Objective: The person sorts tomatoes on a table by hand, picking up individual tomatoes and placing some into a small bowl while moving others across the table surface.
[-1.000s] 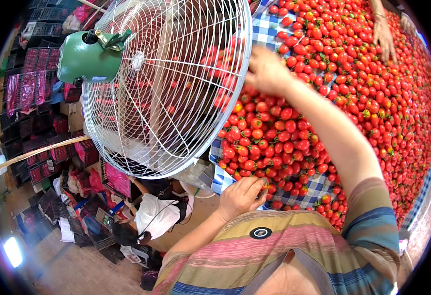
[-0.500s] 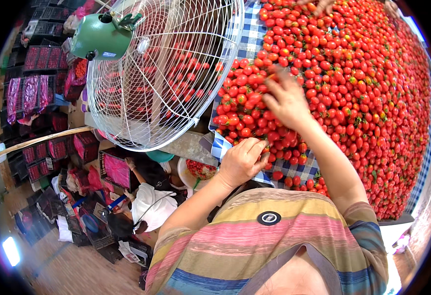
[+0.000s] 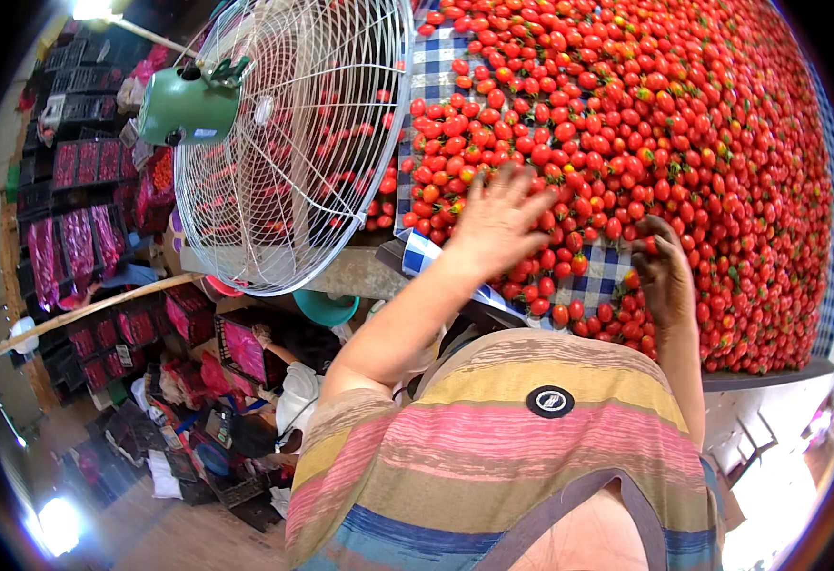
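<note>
Checked cloth (image 3: 441, 67), blue and white, lies under a broad spread of small red tomatoes (image 3: 722, 200) that fills the upper right of the view. Bare patches of cloth show near the person and close to the upper left of the spread. The tomatoes are thickest toward the right; a few have green or orange tinges.

The person's left hand (image 3: 503, 224) is wide, palm down, fingers fanned over the tomatoes at the near left of the spread. The right hand (image 3: 666, 276) is narrower, its fingers bent down among the tomatoes to the right of a bare patch; whether it grips one cannot be told.

Left of the cloth is a large fan (image 3: 284, 143) with a pale wire cage and a green motor housing (image 3: 188, 107). More tomatoes show through its wires. Farther left are stacked dark crates (image 3: 74, 162), some with pink plastic (image 3: 79, 249), and a pale pole (image 3: 93, 312). Below the fan is a teal basin (image 3: 327, 307). Striped bands cross the person's shirt (image 3: 493, 438).
</note>
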Motion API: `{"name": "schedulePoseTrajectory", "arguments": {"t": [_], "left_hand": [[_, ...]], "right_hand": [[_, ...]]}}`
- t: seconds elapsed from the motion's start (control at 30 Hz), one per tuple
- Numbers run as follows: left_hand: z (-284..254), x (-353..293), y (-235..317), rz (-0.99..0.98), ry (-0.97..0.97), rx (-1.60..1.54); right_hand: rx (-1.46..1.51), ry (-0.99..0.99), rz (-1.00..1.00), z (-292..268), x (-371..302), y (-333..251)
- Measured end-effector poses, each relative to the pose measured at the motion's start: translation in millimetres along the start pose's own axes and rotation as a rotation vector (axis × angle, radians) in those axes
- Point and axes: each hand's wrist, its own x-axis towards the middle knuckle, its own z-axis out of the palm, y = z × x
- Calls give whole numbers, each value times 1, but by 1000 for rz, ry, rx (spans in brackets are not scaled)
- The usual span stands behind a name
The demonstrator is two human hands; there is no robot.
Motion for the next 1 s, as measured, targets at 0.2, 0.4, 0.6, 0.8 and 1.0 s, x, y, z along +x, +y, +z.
{"name": "schedulePoseTrajectory", "arguments": {"t": [0.2,0.4,0.6,0.8,1.0], "left_hand": [[-45,-29,-50,-288,-191,214],[-3,-19,48,275,-192,-95],[-31,-46,-22,-59,-383,204],[-61,28,-54,-314,67,52],[-29,86,-93,-484,-109,86]], "right_hand": [[17,132,-214,-59,-27,-5],[29,57,-80,-26,-8,14],[-109,47,-120,-31,-11,13],[-212,27,-54,-15,-1,19],[-115,-129,111,28,-2,31]]}}
